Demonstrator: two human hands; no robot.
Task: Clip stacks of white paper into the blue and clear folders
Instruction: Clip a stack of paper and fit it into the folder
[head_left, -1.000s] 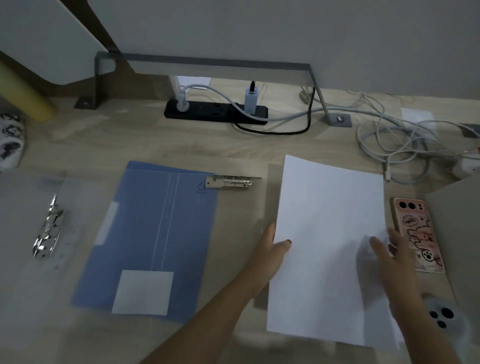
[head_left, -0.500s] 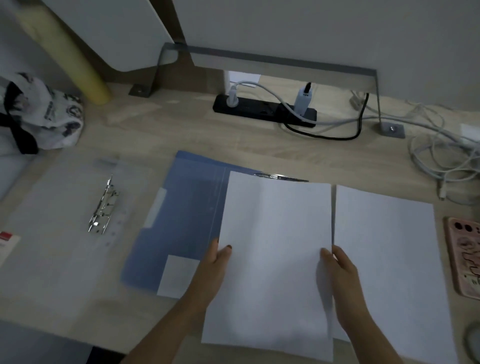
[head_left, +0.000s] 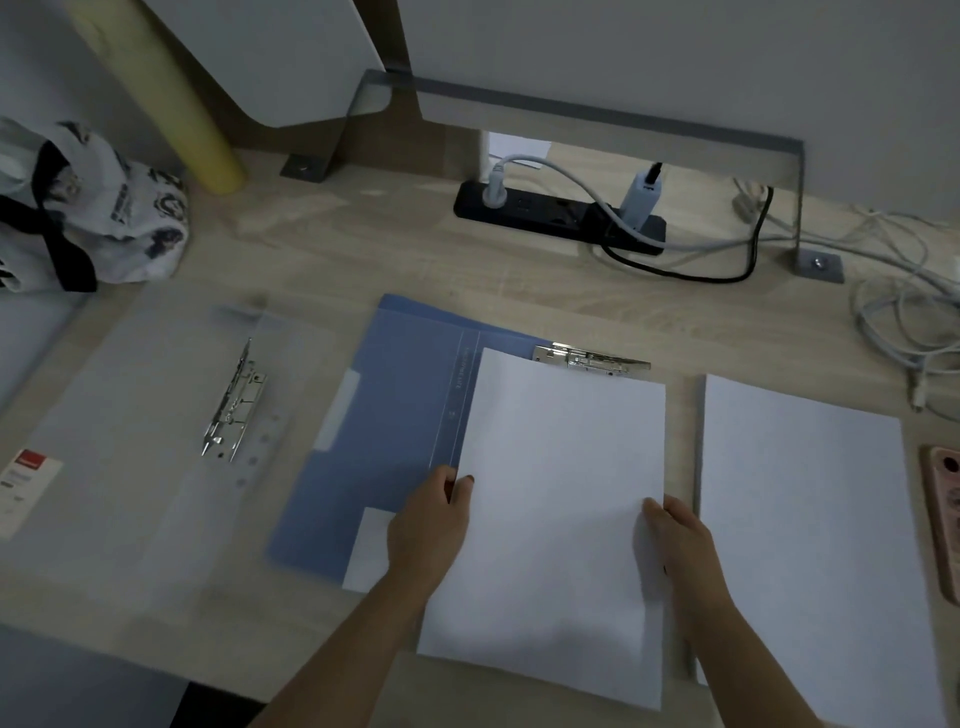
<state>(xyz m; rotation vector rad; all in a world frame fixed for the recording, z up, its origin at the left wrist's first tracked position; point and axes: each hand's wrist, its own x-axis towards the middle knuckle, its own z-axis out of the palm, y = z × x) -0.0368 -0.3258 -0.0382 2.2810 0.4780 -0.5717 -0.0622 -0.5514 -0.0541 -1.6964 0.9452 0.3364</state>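
Paper stack (head_left: 561, 519) now slid left onto blue folder (head_left: 395, 441), top edge at metal clip (head_left: 592, 358). Left hand (head_left: 428, 525) and right hand (head_left: 675, 540) pinch stack's sides.

Paper stack (head_left: 561, 493) on folder (head_left: 395, 415), clip (head_left: 592, 358) behind.

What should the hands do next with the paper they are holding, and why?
Probably slide the held paper stack up toward the metal clip. Both the left hand and right hand grip its sides, and its top edge sits just below the clip on the blue folder.
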